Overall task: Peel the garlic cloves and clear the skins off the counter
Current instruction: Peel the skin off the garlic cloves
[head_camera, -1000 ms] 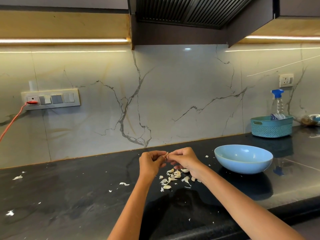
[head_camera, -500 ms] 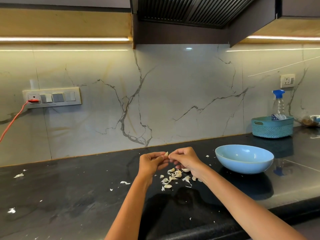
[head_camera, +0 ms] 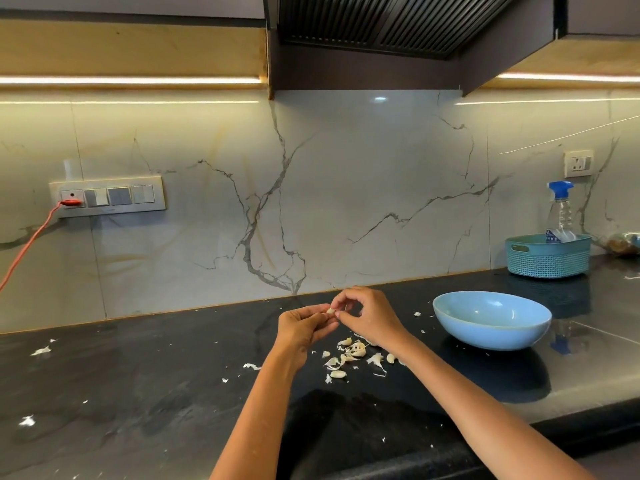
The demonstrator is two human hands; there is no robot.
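Both hands pinched one clove (head_camera: 330, 310) above desk (head_camera: 138, 393): left hand (head_camera: 301, 329), right hand (head_camera: 367, 317). Skins (head_camera: 349, 355) lay just beneath; bowl (head_camera: 491, 320) to the right.

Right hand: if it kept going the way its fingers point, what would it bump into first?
The right hand points left, pinching a small pale garlic clove. Right past the clove it would probably meet the left hand, which grips the same clove.
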